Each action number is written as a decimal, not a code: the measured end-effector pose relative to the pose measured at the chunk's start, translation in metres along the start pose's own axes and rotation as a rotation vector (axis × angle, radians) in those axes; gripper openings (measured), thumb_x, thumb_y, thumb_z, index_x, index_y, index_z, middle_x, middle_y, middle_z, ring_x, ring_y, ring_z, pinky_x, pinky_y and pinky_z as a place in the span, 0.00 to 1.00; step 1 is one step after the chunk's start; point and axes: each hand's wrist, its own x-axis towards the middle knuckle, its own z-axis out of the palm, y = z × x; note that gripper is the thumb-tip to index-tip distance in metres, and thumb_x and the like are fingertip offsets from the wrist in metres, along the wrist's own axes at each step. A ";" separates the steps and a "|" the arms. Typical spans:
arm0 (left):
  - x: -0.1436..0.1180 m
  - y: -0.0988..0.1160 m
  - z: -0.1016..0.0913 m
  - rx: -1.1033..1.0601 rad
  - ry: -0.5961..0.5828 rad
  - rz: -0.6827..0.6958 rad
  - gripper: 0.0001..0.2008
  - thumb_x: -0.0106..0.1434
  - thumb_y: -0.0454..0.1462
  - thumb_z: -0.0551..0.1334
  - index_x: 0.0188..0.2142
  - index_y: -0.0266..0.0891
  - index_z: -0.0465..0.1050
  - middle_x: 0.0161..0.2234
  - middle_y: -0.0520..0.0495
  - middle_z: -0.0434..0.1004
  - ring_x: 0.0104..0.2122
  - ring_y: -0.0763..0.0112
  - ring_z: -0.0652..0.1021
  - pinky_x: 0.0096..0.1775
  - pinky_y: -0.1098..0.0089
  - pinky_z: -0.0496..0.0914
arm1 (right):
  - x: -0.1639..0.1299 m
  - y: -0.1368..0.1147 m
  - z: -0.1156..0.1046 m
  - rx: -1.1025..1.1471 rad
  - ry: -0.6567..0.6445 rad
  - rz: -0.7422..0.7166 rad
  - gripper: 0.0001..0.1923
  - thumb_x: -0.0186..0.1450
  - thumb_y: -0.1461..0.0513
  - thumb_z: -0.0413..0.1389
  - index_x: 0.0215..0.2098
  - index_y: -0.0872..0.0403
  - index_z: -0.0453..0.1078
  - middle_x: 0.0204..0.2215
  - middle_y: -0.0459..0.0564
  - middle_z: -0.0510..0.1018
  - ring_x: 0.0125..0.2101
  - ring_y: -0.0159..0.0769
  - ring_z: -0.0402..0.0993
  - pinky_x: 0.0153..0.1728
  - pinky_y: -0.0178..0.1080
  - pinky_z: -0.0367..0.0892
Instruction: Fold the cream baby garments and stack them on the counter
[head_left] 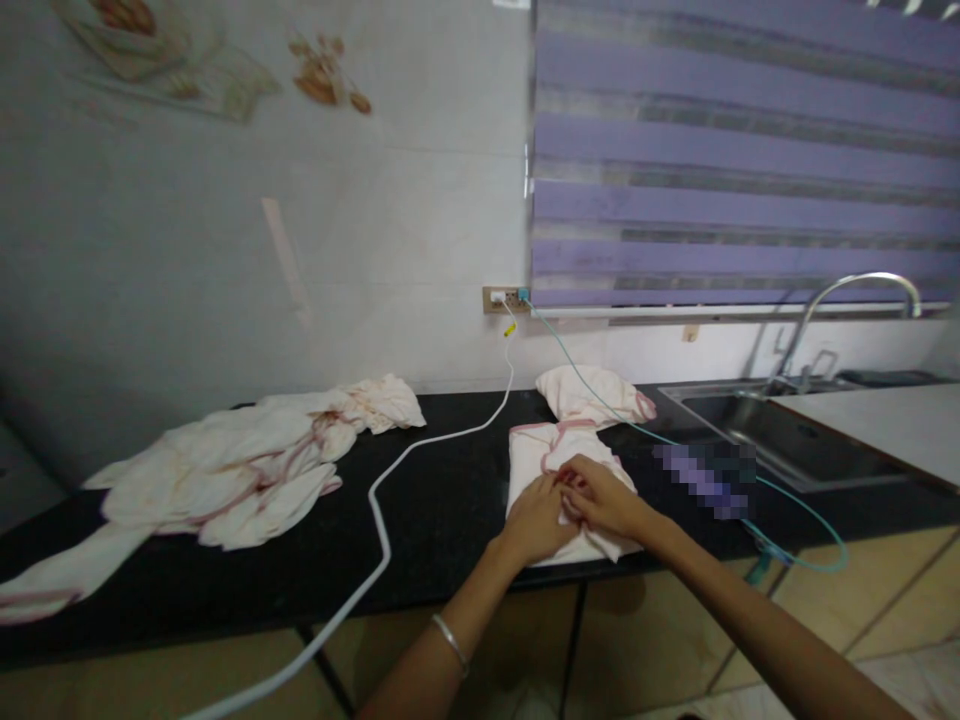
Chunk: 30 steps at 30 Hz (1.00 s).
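A folded white cloth with pink trim (pixel 534 455) lies on the black countertop (pixel 442 505) near its front edge. My left hand (pixel 534 520) and my right hand (pixel 600 495) rest together on top of it, fingers pinching the cloth near its middle. A silver bangle sits on my left wrist. Just behind this cloth lies a second folded white cloth (pixel 592 393).
A heap of white, pink-edged cloths (pixel 240 470) covers the counter's left part. A white cable (pixel 390 480) and a teal cable (pixel 795 520) run from a wall socket (pixel 506 298) across the counter. A steel sink (pixel 765 425) with a tap (pixel 847 300) is at the right.
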 end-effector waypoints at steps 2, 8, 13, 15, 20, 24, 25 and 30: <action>-0.002 0.003 -0.003 0.021 -0.052 -0.012 0.40 0.60 0.51 0.68 0.67 0.36 0.63 0.68 0.36 0.64 0.67 0.50 0.64 0.70 0.53 0.57 | -0.015 -0.005 -0.013 -0.039 -0.108 -0.055 0.18 0.68 0.58 0.57 0.55 0.53 0.70 0.52 0.57 0.76 0.53 0.43 0.72 0.57 0.47 0.66; -0.006 0.009 -0.010 0.069 -0.130 -0.029 0.50 0.62 0.69 0.54 0.70 0.36 0.61 0.71 0.33 0.57 0.71 0.45 0.58 0.69 0.49 0.55 | -0.060 -0.010 -0.040 -0.181 -0.378 -0.071 0.37 0.63 0.48 0.65 0.66 0.54 0.67 0.62 0.62 0.70 0.62 0.51 0.67 0.63 0.50 0.64; -0.006 0.007 -0.004 0.131 -0.101 -0.022 0.39 0.73 0.61 0.42 0.68 0.38 0.63 0.70 0.35 0.60 0.70 0.52 0.61 0.69 0.51 0.56 | -0.086 0.005 -0.061 -0.248 -0.446 -0.046 0.30 0.68 0.67 0.51 0.67 0.46 0.68 0.67 0.55 0.68 0.65 0.43 0.66 0.66 0.46 0.61; -0.006 0.005 0.000 0.151 -0.067 0.000 0.35 0.75 0.57 0.41 0.68 0.39 0.64 0.69 0.36 0.63 0.70 0.55 0.62 0.69 0.52 0.56 | -0.091 0.012 -0.075 -0.262 -0.462 -0.020 0.33 0.63 0.72 0.49 0.64 0.46 0.72 0.66 0.53 0.69 0.64 0.41 0.69 0.65 0.44 0.62; -0.007 0.001 0.004 0.166 -0.088 -0.010 0.38 0.72 0.61 0.46 0.69 0.39 0.62 0.71 0.36 0.59 0.71 0.50 0.60 0.70 0.49 0.54 | -0.082 0.013 -0.097 -0.358 -0.500 0.093 0.30 0.53 0.74 0.50 0.49 0.54 0.81 0.54 0.56 0.81 0.55 0.44 0.77 0.60 0.43 0.68; -0.007 0.001 0.005 0.167 -0.097 -0.016 0.39 0.71 0.62 0.48 0.70 0.40 0.60 0.72 0.36 0.57 0.71 0.48 0.58 0.70 0.47 0.51 | -0.060 -0.009 -0.074 -0.268 -0.322 0.055 0.30 0.60 0.72 0.49 0.58 0.54 0.75 0.57 0.56 0.78 0.58 0.42 0.74 0.63 0.44 0.64; -0.007 0.001 0.006 0.163 -0.097 -0.015 0.39 0.71 0.61 0.49 0.70 0.40 0.60 0.72 0.36 0.57 0.71 0.48 0.58 0.70 0.47 0.51 | -0.054 -0.014 -0.062 -0.214 -0.300 0.024 0.28 0.64 0.70 0.49 0.61 0.53 0.73 0.59 0.56 0.77 0.59 0.41 0.73 0.63 0.44 0.64; -0.006 0.001 0.006 0.146 -0.115 -0.029 0.39 0.71 0.57 0.52 0.71 0.34 0.58 0.72 0.33 0.56 0.71 0.47 0.58 0.70 0.49 0.51 | -0.022 -0.009 -0.010 -0.124 -0.213 -0.032 0.21 0.74 0.61 0.46 0.62 0.54 0.67 0.59 0.59 0.75 0.59 0.43 0.70 0.62 0.48 0.63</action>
